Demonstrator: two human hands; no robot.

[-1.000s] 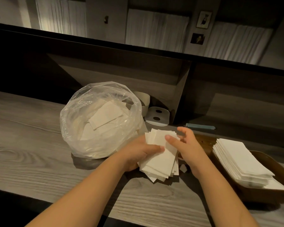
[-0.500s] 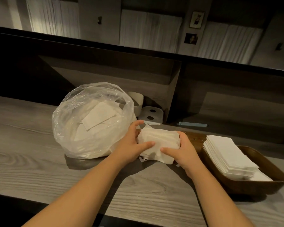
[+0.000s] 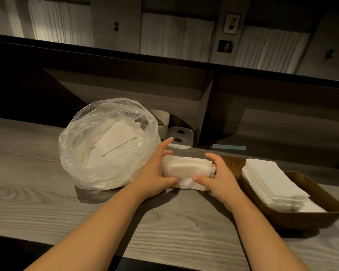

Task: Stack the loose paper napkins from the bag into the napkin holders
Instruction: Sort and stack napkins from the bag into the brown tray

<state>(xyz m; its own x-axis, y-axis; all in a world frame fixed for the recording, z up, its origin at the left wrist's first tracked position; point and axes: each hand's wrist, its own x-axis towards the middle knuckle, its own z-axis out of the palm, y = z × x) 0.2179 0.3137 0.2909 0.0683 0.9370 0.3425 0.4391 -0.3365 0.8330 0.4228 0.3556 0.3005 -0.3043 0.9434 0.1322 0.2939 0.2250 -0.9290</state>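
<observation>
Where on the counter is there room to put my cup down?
The counter is bare left of the plastic bag, and along the near edge between the two forearms. It is crowded in the middle, where the left hand and right hand hold a napkin bundle between the bag and the brown napkin holder.

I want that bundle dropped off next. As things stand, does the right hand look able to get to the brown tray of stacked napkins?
Probably yes. The right hand grips the napkin bundle just left of the brown tray, with nothing between them; the tray's stacked napkins lie open from above.
</observation>
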